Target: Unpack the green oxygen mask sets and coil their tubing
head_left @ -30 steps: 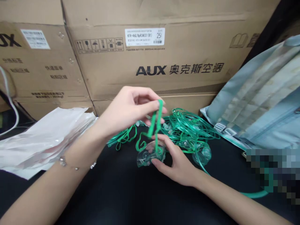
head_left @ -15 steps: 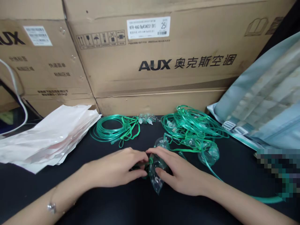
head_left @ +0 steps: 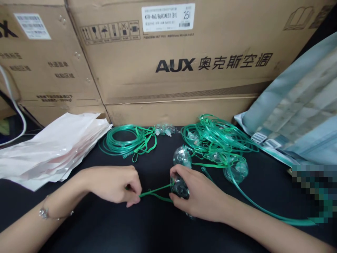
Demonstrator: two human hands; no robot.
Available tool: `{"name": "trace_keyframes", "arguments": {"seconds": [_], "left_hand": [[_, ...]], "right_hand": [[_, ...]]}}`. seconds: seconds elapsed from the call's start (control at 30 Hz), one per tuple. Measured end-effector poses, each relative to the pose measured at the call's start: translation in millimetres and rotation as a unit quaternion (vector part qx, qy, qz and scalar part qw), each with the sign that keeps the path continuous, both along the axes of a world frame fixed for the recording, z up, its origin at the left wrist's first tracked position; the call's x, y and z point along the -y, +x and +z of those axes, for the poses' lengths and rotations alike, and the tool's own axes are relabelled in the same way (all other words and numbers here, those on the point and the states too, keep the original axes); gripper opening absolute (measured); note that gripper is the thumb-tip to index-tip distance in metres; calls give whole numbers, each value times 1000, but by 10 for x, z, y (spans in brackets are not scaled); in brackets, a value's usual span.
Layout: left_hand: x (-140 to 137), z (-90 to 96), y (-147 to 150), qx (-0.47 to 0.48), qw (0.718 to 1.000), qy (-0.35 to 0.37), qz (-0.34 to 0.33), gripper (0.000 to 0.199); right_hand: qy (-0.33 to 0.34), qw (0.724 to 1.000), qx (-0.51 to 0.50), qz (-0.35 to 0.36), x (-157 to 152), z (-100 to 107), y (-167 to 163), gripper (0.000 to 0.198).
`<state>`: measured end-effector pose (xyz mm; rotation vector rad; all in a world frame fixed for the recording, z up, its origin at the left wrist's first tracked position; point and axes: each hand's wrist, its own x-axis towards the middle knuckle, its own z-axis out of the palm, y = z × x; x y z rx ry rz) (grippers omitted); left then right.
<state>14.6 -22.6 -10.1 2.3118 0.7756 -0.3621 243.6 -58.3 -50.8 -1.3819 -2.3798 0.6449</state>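
In my right hand [head_left: 200, 193] is a clear oxygen mask [head_left: 180, 187], gripped between thumb and fingers and partly covered by them. A green elastic strap [head_left: 158, 190] runs from the mask to the left. My left hand [head_left: 118, 184] pinches the strap's far end, so its upper strand is stretched straight while the lower one sags. Just beyond my right hand lies another clear mask [head_left: 181, 155]. Behind it sits a tangled pile of green tubing [head_left: 218, 135] with more masks and straps.
A coil of green tubing [head_left: 121, 140] with straps lies at the back left. White plastic pouches [head_left: 52, 147] are stacked at the left. Cardboard boxes [head_left: 168, 84] wall off the back. A pale blue bag [head_left: 297, 105] stands at the right. One tube [head_left: 263, 212] curves under my right forearm.
My left hand has moved left, away from the mask, drawing the green strap out. My right hand stays on the mask, which has turned. The view has shifted slightly.
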Motion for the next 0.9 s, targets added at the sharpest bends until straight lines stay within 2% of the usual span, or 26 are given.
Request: {"name": "trace_keyframes", "arguments": {"seconds": [0.1, 0.17, 0.27, 0.37, 0.47, 0.53, 0.6, 0.73, 0.83, 0.9], "left_hand": [[-116, 30, -155, -59, 996, -68, 18, 21], [-173, 41, -207, -55, 996, -68, 28, 22], [-152, 17, -131, 37, 995, 34, 85, 31], [7, -92, 108, 116, 975, 137, 128, 31], [181, -240, 348, 126, 965, 215, 87, 34], [232, -305, 427, 110, 955, 274, 32, 23], [221, -322, 427, 91, 949, 302, -30, 24], [140, -253, 296, 70, 949, 290, -104, 29], [111, -175, 192, 67, 957, 260, -108, 32], [88, -130, 127, 67, 972, 206, -89, 35]], "right_hand": [[-15, 1000, -3, -9, -10, 21, 26, 26], [-26, 999, -17, -14, -16, 42, 35, 28], [-48, 995, -83, -7, -30, 69, 32, 27], [-87, 980, -182, -4, -48, 70, 17, 22], [-102, 968, -229, 3, -53, 54, 7, 22], [-86, 973, -216, 7, -46, 44, 6, 22], [-65, 981, -183, 5, -38, 40, 7, 22], [-31, 993, -109, -14, -35, 40, 14, 22], [-25, 996, -81, -30, -38, 52, 26, 21], [-31, 997, -66, -40, -31, 66, 36, 21]]}}
